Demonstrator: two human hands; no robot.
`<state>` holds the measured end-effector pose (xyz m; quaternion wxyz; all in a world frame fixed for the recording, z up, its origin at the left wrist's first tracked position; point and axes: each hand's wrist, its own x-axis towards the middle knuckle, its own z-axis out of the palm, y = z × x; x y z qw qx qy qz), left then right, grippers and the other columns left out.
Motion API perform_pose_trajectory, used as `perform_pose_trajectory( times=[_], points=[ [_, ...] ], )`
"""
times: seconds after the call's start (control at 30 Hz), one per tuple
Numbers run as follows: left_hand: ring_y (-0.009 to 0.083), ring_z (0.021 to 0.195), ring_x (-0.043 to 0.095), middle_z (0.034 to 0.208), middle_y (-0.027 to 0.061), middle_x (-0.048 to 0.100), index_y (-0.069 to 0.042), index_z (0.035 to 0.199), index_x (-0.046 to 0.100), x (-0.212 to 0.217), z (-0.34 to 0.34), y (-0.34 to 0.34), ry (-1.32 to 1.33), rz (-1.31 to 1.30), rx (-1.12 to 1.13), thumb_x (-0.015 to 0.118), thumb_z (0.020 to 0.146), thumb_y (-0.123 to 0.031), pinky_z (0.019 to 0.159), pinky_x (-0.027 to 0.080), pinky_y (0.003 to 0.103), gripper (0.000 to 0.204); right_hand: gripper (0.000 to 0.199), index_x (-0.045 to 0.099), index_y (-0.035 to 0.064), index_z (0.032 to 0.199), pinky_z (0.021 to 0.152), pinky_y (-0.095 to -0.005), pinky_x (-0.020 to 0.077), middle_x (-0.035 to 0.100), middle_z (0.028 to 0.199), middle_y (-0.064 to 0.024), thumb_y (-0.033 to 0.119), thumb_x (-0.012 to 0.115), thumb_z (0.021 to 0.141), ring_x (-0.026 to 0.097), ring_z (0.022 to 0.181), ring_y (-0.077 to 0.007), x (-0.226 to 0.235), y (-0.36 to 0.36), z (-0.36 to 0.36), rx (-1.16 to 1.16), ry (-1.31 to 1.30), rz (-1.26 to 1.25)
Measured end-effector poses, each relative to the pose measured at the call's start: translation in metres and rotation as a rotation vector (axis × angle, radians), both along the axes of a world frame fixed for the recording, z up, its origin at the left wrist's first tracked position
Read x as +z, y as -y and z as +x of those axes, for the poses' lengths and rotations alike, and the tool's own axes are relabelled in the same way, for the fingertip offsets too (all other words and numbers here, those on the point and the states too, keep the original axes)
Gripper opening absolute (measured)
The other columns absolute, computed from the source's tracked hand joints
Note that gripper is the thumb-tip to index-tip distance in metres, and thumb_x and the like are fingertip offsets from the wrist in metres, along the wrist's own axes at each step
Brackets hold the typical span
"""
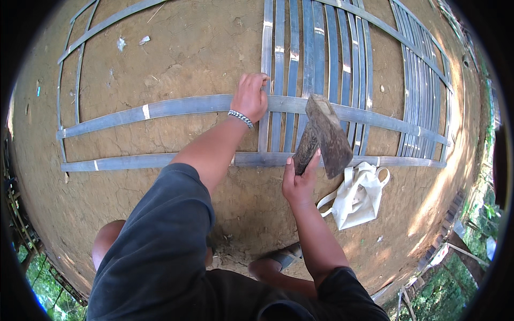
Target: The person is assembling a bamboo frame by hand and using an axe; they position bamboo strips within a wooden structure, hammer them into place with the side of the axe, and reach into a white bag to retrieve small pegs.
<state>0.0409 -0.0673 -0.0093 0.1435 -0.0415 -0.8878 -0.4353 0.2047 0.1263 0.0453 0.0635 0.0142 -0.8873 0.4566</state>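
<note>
My left hand [250,97], with a braided bracelet at its wrist, rests over a long horizontal bamboo strip [187,105]. Its fingers are closed where an upright bamboo strip [266,40] crosses; whatever lies between the fingertips is hidden. In my right hand [301,183] is a wooden mallet [333,136], gripped by its short, rough handle, with the thick block of the head raised over the lattice. Several parallel upright strips [292,64] run to the right of my left hand, crossing the horizontal one.
A white cloth bag [360,195] with handles lies on the bare earth [176,59] below the lattice. Another group of narrow strips [423,91] stands toward the right end of the frame. A lower horizontal strip [134,162] runs nearest to me. My sandalled foot [270,262] is close by.
</note>
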Motion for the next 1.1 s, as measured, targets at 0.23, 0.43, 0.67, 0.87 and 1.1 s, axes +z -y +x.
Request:
perform_pose_trajectory(
  times=[0.23,0.43,0.67,0.87,1.1],
  points=[
    [0.0363,0.099,0.058,0.099,0.0146,0.064,-0.003,0.115,0.058,-0.001,-0.001,0.004,-0.006,-0.012,0.011,0.052,0.078,0.010,0.091,0.049,0.047,0.040,0.078,0.028,0.0174,0.164,0.095,-0.0454,0.0541,0.063,0.136,-0.0290,0.007,0.064,0.095,0.066,0.118,-0.0430,0.038,-0.005,-0.035,0.060,0.613,0.099],
    [0.0367,0.100,0.058,0.101,0.0141,0.065,-0.003,0.117,0.059,-0.010,-0.001,0.000,-0.026,0.046,0.019,0.051,0.079,0.008,0.093,0.049,0.047,0.040,0.082,0.023,0.0148,0.165,0.105,-0.0385,0.0499,0.060,0.139,-0.0304,0.004,0.063,0.095,0.062,0.129,-0.0392,0.067,-0.109,0.016,-0.015,0.537,0.166],
    [0.0373,0.113,0.054,0.115,0.0218,0.059,-0.001,0.122,0.057,0.006,0.002,0.003,-0.072,0.031,0.235,0.055,0.080,0.003,0.103,0.044,0.047,0.043,0.079,0.023,0.0050,0.164,0.115,-0.0337,0.0376,0.045,0.159,-0.0229,-0.002,0.059,0.094,0.044,0.147,-0.0301,0.177,-0.226,0.118,-0.048,0.714,0.185],
    [0.0332,0.114,0.062,0.120,0.0242,0.064,0.002,0.128,0.057,0.010,0.078,-0.063,0.496,0.351,0.772,0.073,0.088,-0.020,0.103,0.047,0.041,0.048,0.082,0.020,0.0090,0.166,0.077,-0.0324,0.0545,0.065,0.111,-0.0154,-0.002,0.058,0.094,0.066,0.088,-0.0237,0.182,-0.278,0.264,-0.336,0.744,0.285],
    [0.0392,0.099,0.070,0.109,0.0243,0.074,0.007,0.104,0.070,0.028,0.057,-0.054,0.953,0.289,0.507,0.075,0.085,-0.058,0.095,0.052,0.047,0.068,0.088,0.014,0.0200,0.168,0.042,-0.0303,0.0435,0.052,0.070,-0.0018,0.002,0.056,0.093,0.050,0.047,-0.0129,0.127,-0.256,0.346,-0.845,0.778,-0.213]
  ],
)
